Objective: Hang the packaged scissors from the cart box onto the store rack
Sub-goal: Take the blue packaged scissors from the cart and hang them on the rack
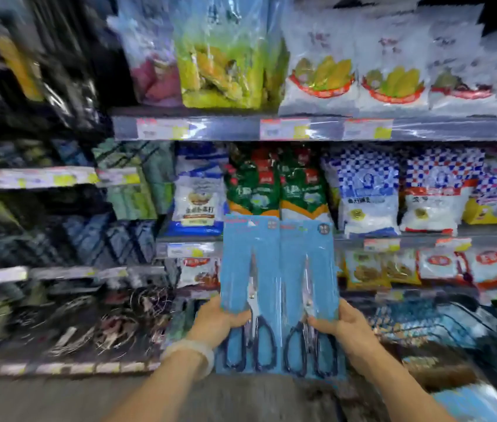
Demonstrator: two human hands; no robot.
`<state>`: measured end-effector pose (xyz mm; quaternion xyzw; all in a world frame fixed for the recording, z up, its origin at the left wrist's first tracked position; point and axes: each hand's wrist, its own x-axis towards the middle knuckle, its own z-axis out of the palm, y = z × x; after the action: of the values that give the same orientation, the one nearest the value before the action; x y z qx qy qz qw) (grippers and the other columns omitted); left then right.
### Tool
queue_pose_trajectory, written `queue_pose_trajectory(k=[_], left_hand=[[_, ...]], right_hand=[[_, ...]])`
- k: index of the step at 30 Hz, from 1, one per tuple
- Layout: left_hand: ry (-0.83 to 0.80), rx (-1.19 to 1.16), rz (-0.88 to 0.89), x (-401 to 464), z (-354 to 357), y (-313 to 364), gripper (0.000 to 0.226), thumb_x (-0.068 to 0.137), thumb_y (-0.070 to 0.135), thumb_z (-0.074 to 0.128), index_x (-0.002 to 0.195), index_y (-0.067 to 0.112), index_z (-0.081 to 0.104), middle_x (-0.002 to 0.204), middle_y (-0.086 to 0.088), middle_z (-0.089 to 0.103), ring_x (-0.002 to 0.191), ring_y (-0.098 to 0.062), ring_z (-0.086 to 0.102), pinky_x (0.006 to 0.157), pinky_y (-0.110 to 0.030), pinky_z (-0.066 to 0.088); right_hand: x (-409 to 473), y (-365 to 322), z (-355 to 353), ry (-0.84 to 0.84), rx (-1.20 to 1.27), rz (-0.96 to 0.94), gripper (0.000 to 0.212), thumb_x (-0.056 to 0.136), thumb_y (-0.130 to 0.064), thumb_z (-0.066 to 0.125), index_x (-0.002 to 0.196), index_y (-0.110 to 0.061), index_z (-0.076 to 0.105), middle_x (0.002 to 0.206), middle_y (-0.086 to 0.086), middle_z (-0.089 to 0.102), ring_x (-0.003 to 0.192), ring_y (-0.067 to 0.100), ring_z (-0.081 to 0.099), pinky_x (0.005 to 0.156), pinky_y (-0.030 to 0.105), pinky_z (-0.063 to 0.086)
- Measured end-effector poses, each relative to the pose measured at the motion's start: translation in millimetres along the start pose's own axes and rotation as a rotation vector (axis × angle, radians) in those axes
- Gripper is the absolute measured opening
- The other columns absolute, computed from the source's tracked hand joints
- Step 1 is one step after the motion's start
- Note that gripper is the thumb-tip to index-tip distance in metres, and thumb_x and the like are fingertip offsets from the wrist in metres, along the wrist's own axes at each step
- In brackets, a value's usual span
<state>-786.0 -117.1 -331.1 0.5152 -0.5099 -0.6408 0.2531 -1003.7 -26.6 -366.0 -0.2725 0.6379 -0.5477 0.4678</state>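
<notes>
At lower centre, the left hand [221,322] and right hand [343,325] each pinched a scissors pack [250,269] [308,275] by its lower edge; such shallow grips risked one slipping while hooking.

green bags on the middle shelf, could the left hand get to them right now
Probably not as it stands. The left hand grips a scissors pack, and that pack stands in front of the green bags. The right hand holds another pack.
</notes>
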Motion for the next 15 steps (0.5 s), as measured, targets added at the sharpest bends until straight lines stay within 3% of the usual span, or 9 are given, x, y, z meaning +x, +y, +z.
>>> queue_pose_trajectory(k=[3, 6, 7, 11, 15], left_hand=[[0.108, -0.093, -0.025, -23, -56, -10, 0.023, 0.073, -0.001, 0.074, 0.093, 0.009, 0.068, 0.106, -0.019, 0.07, 0.105, -0.035, 0.065, 0.097, -0.05, 0.048], [0.159, -0.157, -0.019, -47, -111, -22, 0.027, 0.073, 0.002, 0.075, 0.097, 0.012, 0.068, 0.105, -0.013, 0.072, 0.105, -0.033, 0.065, 0.099, -0.051, 0.046], [0.18, -0.169, -0.017, -56, -130, -25, 0.028, 0.072, 0.003, 0.076, 0.097, 0.014, 0.068, 0.104, -0.011, 0.073, 0.104, -0.032, 0.065, 0.1, -0.051, 0.045], [0.262, -0.194, 0.001, -91, -197, -39, 0.025, 0.077, 0.0, 0.071, 0.093, 0.019, 0.068, 0.103, -0.008, 0.073, 0.103, -0.029, 0.066, 0.101, -0.05, 0.045], [0.305, -0.227, 0.02, -124, -259, -53, 0.026, 0.078, -0.002, 0.07, 0.093, 0.019, 0.067, 0.104, -0.008, 0.073, 0.103, -0.028, 0.066, 0.101, -0.049, 0.045]], right_hand=[[-4, -4, 55, -0.148, -0.026, -0.016, 0.037, 0.07, 0.007, 0.074, 0.1, -0.014, 0.066, 0.091, -0.001, 0.076, 0.077, 0.01, 0.072, 0.065, 0.02, 0.056], [-17, -11, 112, -0.299, -0.11, -0.044, 0.065, 0.053, -0.031, 0.087, 0.113, -0.018, 0.063, 0.105, 0.0, 0.073, 0.097, 0.018, 0.07, 0.085, 0.036, 0.056], [-22, -12, 131, -0.319, -0.123, -0.048, 0.072, 0.049, -0.036, 0.087, 0.114, -0.018, 0.063, 0.107, 0.001, 0.072, 0.099, 0.02, 0.069, 0.088, 0.039, 0.054], [-42, -7, 205, -0.363, -0.142, -0.067, 0.047, 0.072, -0.007, 0.078, 0.115, -0.014, 0.062, 0.108, 0.004, 0.072, 0.101, 0.021, 0.068, 0.092, 0.039, 0.052], [-67, 5, 272, -0.409, -0.156, -0.056, 0.042, 0.074, -0.004, 0.075, 0.111, -0.018, 0.062, 0.102, -0.003, 0.072, 0.095, 0.016, 0.068, 0.079, 0.027, 0.054]])
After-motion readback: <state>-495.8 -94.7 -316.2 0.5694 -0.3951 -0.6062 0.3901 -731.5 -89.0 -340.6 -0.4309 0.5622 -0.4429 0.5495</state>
